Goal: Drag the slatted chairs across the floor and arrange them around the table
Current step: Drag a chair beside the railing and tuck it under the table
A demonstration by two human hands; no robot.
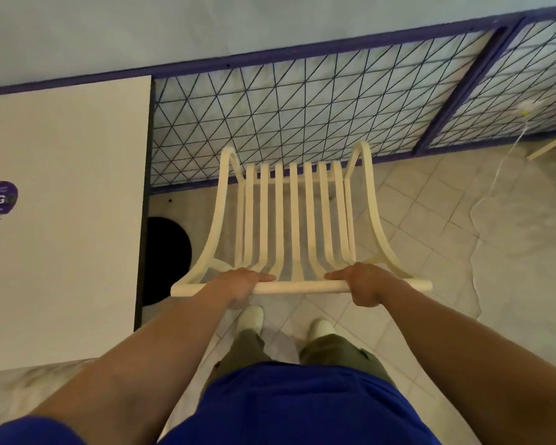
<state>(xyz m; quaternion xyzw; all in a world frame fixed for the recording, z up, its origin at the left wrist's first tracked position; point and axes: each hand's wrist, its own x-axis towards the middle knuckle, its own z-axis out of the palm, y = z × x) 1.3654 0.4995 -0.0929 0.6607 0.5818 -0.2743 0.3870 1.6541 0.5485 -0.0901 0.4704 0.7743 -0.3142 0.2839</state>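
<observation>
We record the white table [61, 220] at nine o'clock, its edge near the slatted chair [295, 213], which stands on tiled floor [430, 226] at twelve o'clock. A purple-framed wire panel [302, 117] runs behind the chair. Left hand [241, 285] and right hand [365, 286] each grip the chair's top rail [297, 288], fingers wrapped round it.

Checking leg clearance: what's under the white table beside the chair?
Part of a black round base shows past the edge of the white rectangular tabletop, left of the cream slatted chair. The tabletop covers the rest, including any column.
</observation>
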